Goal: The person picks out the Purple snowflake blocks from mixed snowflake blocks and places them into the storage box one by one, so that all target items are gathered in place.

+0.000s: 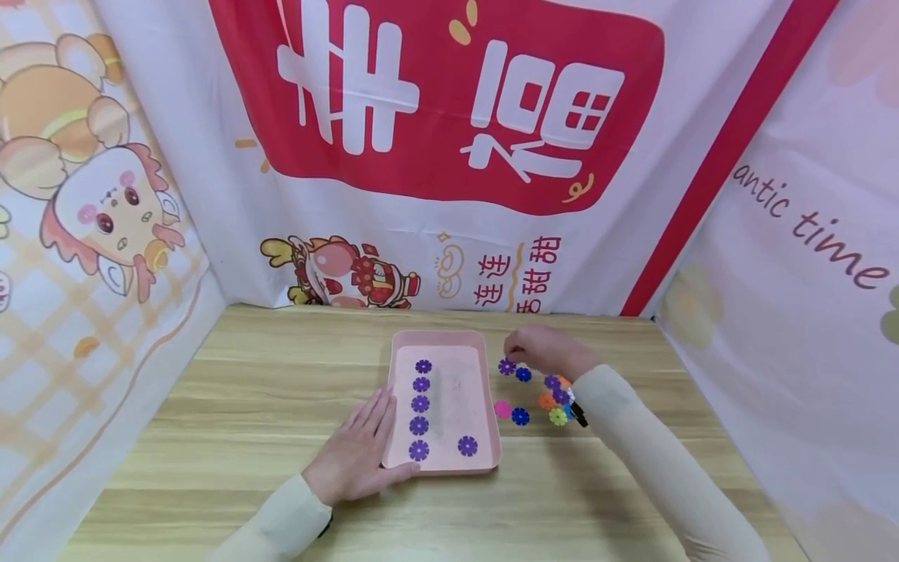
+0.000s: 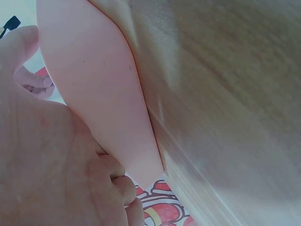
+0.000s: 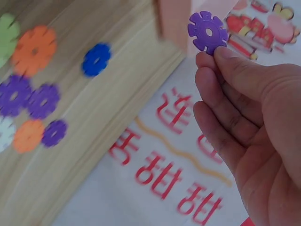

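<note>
My right hand (image 1: 551,351) pinches a purple notched plastic disc (image 3: 207,32) between thumb and fingertips, off the right side of the pink tray (image 1: 456,406). In the head view this flower-shaped disc shows just below the fingertips. My left hand (image 1: 354,453) rests along the tray's left side, fingers stretched over the rim and thumb at the near edge. Inside the tray, a column of several purple discs (image 1: 420,403) runs down the left half. One more purple disc (image 1: 467,446) lies near the lower right corner.
Right of the tray are loose blue discs (image 1: 520,416) and a pink disc (image 1: 502,409). A mixed pile with orange discs (image 1: 547,400) and a green disc (image 1: 558,417) lies farther right, partly behind the right forearm. Printed cloth (image 1: 449,257) hangs behind the wooden table (image 1: 295,375).
</note>
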{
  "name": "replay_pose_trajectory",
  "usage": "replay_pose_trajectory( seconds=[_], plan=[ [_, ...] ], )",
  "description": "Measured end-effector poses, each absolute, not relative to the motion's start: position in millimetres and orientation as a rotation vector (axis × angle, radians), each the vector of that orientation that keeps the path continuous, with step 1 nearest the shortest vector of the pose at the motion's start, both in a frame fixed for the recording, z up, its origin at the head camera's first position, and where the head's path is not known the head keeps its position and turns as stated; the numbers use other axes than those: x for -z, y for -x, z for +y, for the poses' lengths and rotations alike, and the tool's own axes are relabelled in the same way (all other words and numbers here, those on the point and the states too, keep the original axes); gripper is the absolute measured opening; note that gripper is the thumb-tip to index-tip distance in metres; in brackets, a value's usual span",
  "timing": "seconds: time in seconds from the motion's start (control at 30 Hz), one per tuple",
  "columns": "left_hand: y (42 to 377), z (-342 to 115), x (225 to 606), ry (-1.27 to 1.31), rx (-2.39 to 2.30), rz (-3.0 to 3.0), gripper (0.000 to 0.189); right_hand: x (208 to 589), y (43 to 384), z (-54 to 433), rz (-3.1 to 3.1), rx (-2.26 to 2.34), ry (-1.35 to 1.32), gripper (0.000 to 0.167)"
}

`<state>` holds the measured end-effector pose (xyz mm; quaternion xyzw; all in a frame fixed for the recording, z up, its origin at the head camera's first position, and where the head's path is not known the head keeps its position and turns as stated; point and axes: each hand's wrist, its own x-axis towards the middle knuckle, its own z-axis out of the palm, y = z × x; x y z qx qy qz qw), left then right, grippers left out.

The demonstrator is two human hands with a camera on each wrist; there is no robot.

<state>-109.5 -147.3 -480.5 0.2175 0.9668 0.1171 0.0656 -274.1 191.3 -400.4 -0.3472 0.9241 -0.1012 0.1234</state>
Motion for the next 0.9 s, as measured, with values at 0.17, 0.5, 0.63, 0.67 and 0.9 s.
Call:
replay_pose_trajectory(
  seconds=[0.17,0.5,0.63,0.67,0.9],
  plan=[
    [109.7,-147.2,482.2,-0.664,-0.338,2.926,0.111,400.3,264.6,163.9,2.668,0.255,1.177,0.022],
    [108.9,-146.0,481.0,-0.653,-0.347,2.933,0.111,411.9,250.7,127.8,2.602,0.164,1.322,0.017],
    [108.9,-145.5,480.7,-0.651,-0.345,2.927,0.11,421.4,247.7,123.6,2.576,0.145,1.222,0.019],
    [109.0,-145.6,480.9,-0.652,-0.343,2.928,0.11,423.8,247.1,123.2,2.569,0.142,1.206,0.019],
    [109.6,-145.2,481.3,-0.651,-0.332,2.932,0.11,440.8,241.5,120.5,2.541,0.168,1.205,0.021]
  ],
)
